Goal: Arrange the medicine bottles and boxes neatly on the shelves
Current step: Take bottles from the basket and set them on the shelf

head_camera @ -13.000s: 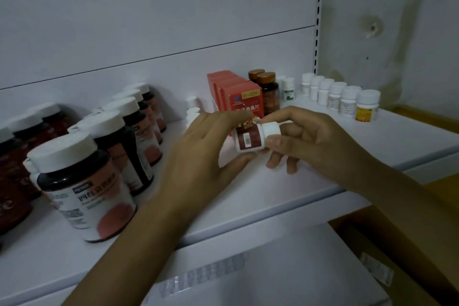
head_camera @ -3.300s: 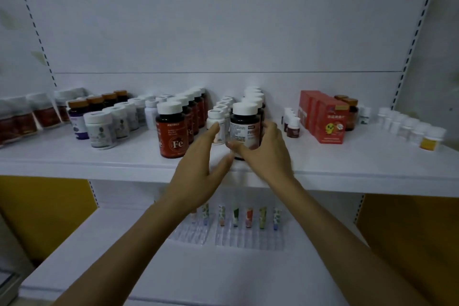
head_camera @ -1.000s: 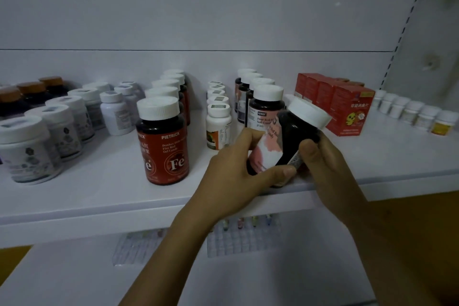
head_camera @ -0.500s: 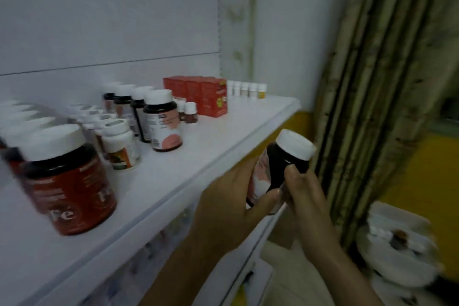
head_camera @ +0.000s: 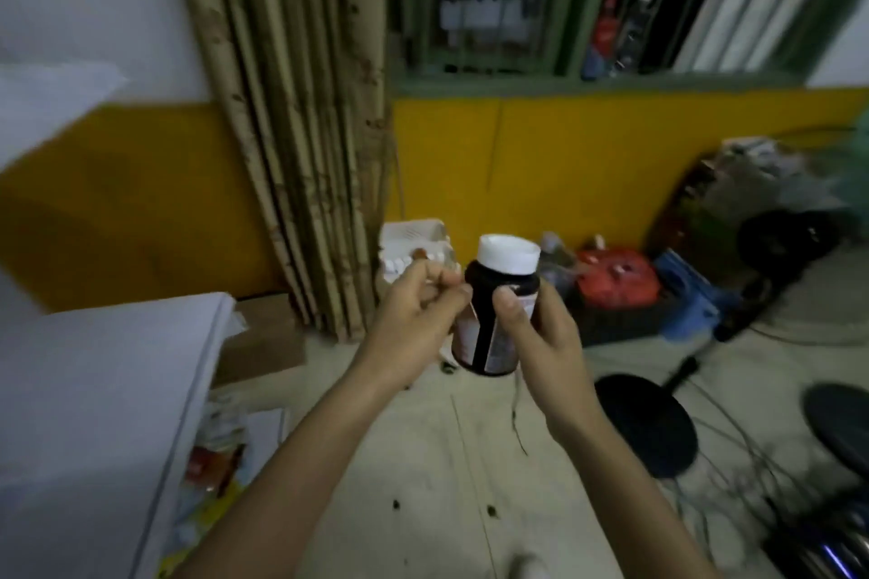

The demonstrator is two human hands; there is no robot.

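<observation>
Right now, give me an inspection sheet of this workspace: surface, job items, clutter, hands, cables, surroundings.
Surface: white shelf, only a bare corner shows at left.
Job's things: dark bottle with white cap, upright, held in the air over the floor.
Clutter: cardboard box, red bag and white tray on the floor.
Hands: right hand grips the bottle; left hand curled at its side, grip unclear.
Cables: loose wires across the floor near black round bases.
Surroundings: curtain, yellow wall, green-framed window.
</observation>
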